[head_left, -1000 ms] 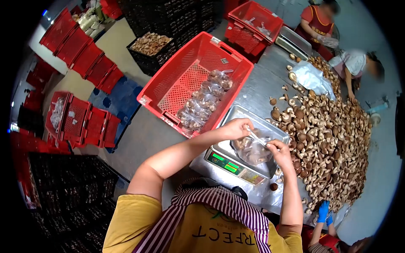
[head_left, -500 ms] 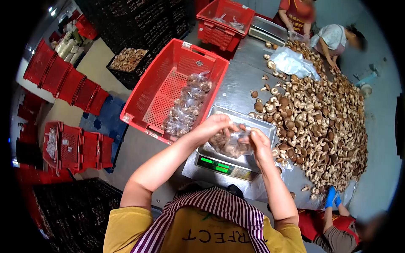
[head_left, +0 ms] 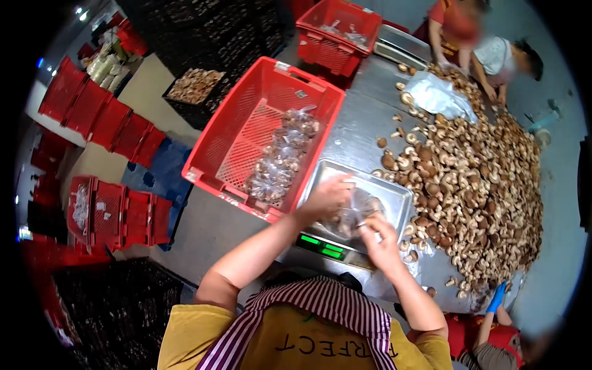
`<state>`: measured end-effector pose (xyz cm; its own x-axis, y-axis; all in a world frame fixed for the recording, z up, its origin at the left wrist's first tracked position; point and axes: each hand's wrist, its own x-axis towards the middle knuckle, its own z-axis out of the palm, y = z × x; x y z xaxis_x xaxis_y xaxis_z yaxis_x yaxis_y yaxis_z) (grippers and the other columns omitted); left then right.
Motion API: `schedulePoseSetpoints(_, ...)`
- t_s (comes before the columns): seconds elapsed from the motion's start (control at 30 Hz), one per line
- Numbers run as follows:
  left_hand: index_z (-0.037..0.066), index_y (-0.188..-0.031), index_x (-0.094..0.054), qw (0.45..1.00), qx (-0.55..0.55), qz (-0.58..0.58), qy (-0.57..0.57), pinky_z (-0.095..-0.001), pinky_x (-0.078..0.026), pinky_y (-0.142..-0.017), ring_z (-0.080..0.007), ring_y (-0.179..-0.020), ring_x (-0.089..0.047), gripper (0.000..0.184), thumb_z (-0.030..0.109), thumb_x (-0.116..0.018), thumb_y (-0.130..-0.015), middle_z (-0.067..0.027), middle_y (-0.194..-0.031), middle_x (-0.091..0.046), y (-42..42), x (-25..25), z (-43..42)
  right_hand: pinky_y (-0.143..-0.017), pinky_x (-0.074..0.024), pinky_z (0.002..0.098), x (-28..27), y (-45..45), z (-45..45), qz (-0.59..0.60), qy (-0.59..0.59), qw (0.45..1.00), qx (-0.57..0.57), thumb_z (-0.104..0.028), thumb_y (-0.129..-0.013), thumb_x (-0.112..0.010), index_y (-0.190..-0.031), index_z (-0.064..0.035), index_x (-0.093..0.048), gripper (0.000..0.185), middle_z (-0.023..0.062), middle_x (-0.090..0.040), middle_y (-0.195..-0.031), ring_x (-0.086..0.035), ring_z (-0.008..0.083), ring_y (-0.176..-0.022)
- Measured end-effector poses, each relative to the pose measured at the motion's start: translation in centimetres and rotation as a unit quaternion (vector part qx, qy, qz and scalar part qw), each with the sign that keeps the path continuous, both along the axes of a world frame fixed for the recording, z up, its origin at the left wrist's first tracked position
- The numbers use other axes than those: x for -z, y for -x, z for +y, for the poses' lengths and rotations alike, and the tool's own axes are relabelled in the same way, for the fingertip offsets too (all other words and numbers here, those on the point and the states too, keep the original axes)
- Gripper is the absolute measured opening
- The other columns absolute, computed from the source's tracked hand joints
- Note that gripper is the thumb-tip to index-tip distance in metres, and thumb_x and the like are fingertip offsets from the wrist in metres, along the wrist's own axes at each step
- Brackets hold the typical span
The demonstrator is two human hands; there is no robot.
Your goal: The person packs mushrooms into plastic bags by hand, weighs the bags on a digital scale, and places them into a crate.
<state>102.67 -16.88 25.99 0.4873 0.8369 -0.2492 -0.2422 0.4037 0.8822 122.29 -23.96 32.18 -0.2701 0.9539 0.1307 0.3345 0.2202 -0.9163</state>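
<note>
A clear plastic bag of mushrooms (head_left: 349, 217) is over the metal pan of a weighing scale (head_left: 394, 198), whose green digits are lit. My left hand (head_left: 330, 196) is at the bag's left side, its fingers smeared by motion. On the right, my right hand (head_left: 379, 239) pinches the gathered plastic of the bag. Several filled bags (head_left: 285, 154) lie in a row inside the red crate (head_left: 216, 132), just left of the scale.
A large mushroom heap (head_left: 475, 197) covers the metal table's right part, with a white plastic bag (head_left: 436, 95) at its top. Another red crate (head_left: 336, 37) stands behind. Two people work at the far side; a person's blue-gloved hand (head_left: 497, 297) is at lower right.
Both hands have shifted about the bag's gathered top, and the bag has turned. The far person's bare hands have moved at the heap. The whole view has shifted slightly.
</note>
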Motion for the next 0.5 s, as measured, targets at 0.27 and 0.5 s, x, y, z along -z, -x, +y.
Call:
schedulePoseSetpoints(0.27,0.002,-0.096,-0.065,0.965,-0.095,0.099,-0.224,-0.0336,-0.050,-0.078,-0.0210,-0.086,-0.063,0.022,0.020,-0.056,-0.088,-0.0136,-0.093,-0.066,4.1,1.9,-0.2,-0.077,-0.0511,0.0358,-5.7,6.2,4.5,-0.084,-0.173,0.974,-0.118,-0.004,-0.081,-0.066,-0.103,0.0006,-0.062,0.023,0.0149,-0.058,-0.109,-0.062,0.0297,-0.089)
schedulePoseSetpoints(0.5,0.000,-0.104,-0.065,0.889,-0.156,0.388,-0.184,-0.0292,-0.052,-0.077,-0.0150,-0.085,-0.064,0.022,0.001,-0.049,-0.090,-0.0078,-0.092,-0.068,20.4,0.9,5.4,-0.078,-0.0486,0.0308,-2.4,-6.1,6.1,-0.087,-0.093,0.977,0.170,-0.004,-0.086,-0.058,-0.101,-0.0001,-0.063,0.016,0.0114,-0.062,-0.102,-0.061,0.0231,-0.090)
